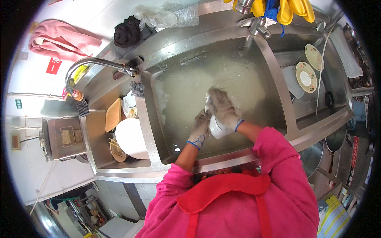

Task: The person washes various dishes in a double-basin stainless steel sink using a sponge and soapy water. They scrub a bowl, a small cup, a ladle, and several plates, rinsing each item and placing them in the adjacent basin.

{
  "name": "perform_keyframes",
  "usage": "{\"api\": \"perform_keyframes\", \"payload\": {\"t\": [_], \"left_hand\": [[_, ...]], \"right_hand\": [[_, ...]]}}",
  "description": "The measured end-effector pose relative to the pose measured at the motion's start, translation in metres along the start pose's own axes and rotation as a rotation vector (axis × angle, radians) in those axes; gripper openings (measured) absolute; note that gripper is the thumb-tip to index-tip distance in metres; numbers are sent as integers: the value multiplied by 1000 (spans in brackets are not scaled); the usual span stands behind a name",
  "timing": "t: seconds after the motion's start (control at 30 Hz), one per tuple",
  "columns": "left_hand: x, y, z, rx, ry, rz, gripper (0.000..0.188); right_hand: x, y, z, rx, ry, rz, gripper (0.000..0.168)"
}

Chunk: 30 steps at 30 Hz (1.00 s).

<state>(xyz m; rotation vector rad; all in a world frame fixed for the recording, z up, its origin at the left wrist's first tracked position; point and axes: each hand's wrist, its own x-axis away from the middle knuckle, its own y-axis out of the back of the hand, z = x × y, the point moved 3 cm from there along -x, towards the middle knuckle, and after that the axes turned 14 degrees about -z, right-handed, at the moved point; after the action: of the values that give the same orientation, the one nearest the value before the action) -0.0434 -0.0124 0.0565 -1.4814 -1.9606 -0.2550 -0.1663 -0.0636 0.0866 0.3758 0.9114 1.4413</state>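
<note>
Over the cloudy water of the middle sink basin (pixel 190 80), my left hand (pixel 201 126) in a knitted work glove grips the near-left rim of a white bowl (pixel 218 131). The bowl is tilted on its side. My right hand (pixel 223 107), in a similar glove blurred by motion, lies against the bowl's inner side; whether it holds a scrubber or cloth cannot be told. A steel wool scrubber (pixel 137 89) rests on the divider to the left. Both gloves have blue cuffs.
The left basin holds a large white plate (pixel 131 138), a wooden board (pixel 113 115) and a bowl with chopsticks (pixel 118 151). Patterned bowls (pixel 306 78) lie in the right basin. A curved faucet (pixel 98 60) reaches over the left side; another faucet (pixel 259 28) stands behind the right divider.
</note>
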Motion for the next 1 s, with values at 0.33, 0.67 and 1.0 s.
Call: {"api": "perform_keyframes", "payload": {"t": [0.33, 0.67, 1.0], "left_hand": [[-10, 5, 9, 72, 39, -17, 17], [1, 6, -10, 71, 31, -54, 20], [-3, 22, -11, 164, 53, -170, 26]], "right_hand": [[8, -11, -11, 105, -43, -57, 57], [7, -13, 4, 117, -92, -24, 56], [23, -29, -67, 111, -312, 112, 48]]}}
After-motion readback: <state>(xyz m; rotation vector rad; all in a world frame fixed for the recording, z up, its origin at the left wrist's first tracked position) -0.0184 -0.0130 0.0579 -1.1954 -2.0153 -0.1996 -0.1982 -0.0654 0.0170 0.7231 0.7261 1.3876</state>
